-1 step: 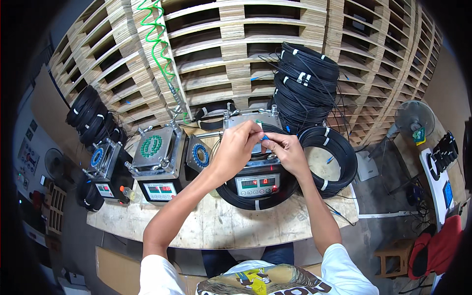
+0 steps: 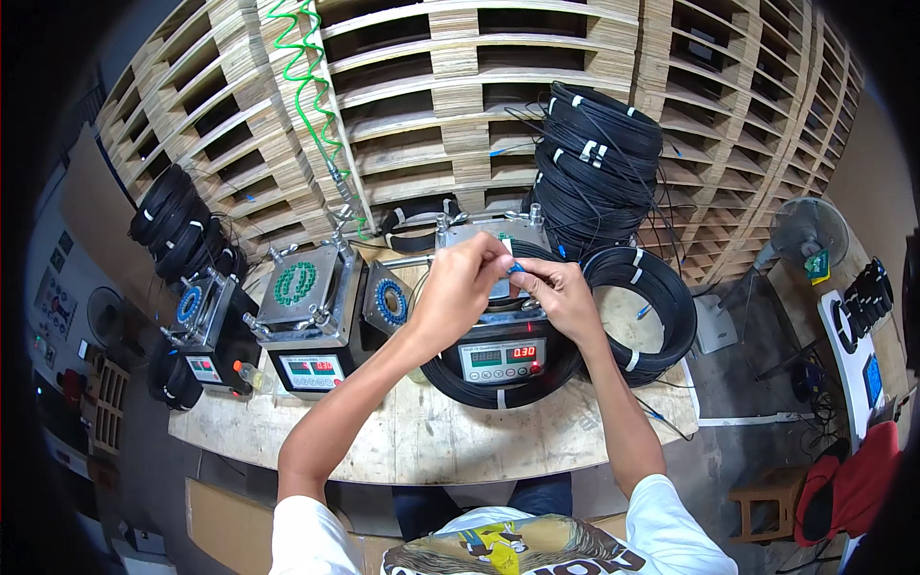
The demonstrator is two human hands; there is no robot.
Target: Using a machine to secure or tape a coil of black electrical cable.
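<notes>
My left hand point(image 2: 470, 278) and my right hand point(image 2: 556, 289) meet above the front machine, fingertips pinched together around a small blue connector point(image 2: 516, 268). The connector looks like the end of a black cable, though my fingers cover most of it. Beneath my hands stands the polishing machine point(image 2: 479, 331), with a lit display panel point(image 2: 503, 361) on its front. A coil of black cable point(image 2: 501, 396) loops around this machine, its lower part lying on the wooden table point(image 2: 422, 450).
Two similar machines, one with a green connector ring point(image 2: 294, 285), stand to the left. A large black cable coil point(image 2: 671, 326) lies right, before stacked coils point(image 2: 599, 163). Wooden pallets point(image 2: 460, 125) rise behind; a green spiral air hose point(image 2: 311, 86) hangs there.
The readout on the front machine's display has changed. Both hands stay in nearly the same place, pinching the blue connector.
</notes>
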